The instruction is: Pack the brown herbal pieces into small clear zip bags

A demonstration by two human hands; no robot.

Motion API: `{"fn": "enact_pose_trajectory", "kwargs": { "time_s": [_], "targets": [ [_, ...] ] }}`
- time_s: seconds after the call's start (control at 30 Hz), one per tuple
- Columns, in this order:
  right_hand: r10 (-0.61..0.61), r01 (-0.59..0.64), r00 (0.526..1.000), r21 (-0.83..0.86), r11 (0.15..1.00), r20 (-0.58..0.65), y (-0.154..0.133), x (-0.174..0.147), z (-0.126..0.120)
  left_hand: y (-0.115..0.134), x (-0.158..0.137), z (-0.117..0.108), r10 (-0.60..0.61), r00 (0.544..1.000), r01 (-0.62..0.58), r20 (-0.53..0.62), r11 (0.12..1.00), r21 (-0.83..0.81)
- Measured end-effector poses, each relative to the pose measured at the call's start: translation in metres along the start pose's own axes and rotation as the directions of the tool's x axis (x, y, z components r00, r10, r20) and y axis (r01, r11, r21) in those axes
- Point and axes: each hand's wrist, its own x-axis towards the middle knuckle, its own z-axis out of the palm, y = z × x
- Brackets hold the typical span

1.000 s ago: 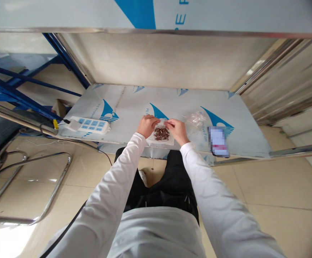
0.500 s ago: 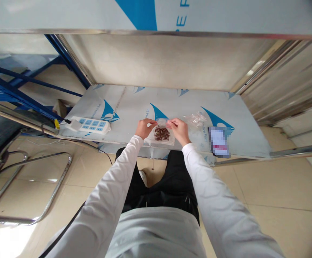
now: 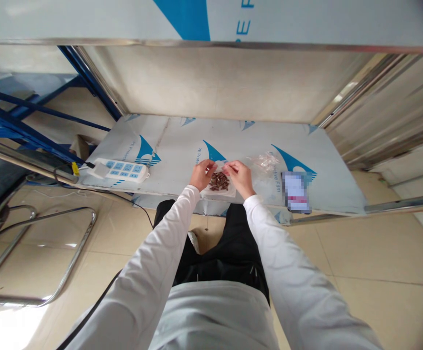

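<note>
Close together, both hands work over the near edge of the film-covered metal shelf (image 3: 182, 146). The left hand (image 3: 201, 176) has its thumb and fingertips drawn narrow, pinching one side of a small clear plastic bag (image 3: 219, 166); the right hand (image 3: 239, 176) is just as narrow, pinching the other side, so the bag sits between them. Just below the fingertips, between the two hands, lies a heap of small dark-brown elongated pieces (image 3: 219, 182), resting on a pale flat sheet (image 3: 216, 193), paper or plastic, I cannot tell which. Just beyond the right hand, to its right, is a crumpled pile of clear plastic bags (image 3: 266, 162), and further right a smartphone (image 3: 296, 192) with a blurred-out screen. Well to the left of the left hand lies a white power strip (image 3: 126, 170)
</note>
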Motion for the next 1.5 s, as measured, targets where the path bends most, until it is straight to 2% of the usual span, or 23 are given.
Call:
{"fn": "enact_pose_trajectory", "kwargs": {
  "time_s": [0.3, 0.5, 0.8, 1.23, 1.5],
  "targets": [
    [-0.03, 0.03, 1.0, -0.109, 0.994, 0.004, 0.004, 0.001, -0.001, -0.006, -0.002, 0.0, 0.018, 1.0, -0.019, -0.008, 0.998, -0.06],
    [-0.02, 0.022, 1.0, -0.137, 0.99, 0.022, 0.01, 0.0, -0.001, -0.013, -0.002, -0.003, -0.025, 0.998, 0.027, 0.063, 0.999, -0.023],
    [-0.049, 0.061, 0.996, -0.182, 0.981, 0.073, 0.007, 0.0, 0.003, -0.013, -0.002, 0.006, -0.004, 0.992, 0.0, 0.126, 1.0, 0.026],
    [-0.07, 0.07, 0.998, -0.264, 0.962, 0.009, 0.003, -0.005, 0.0, -0.014, -0.005, -0.005, 0.004, 0.99, -0.008, 0.139, 1.0, 0.03],
    [-0.047, 0.062, 0.997, -0.258, 0.964, 0.062, 0.002, -0.004, 0.005, -0.016, -0.01, -0.002, -0.059, 0.995, 0.058, 0.085, 0.998, 0.004]
  ]
}}
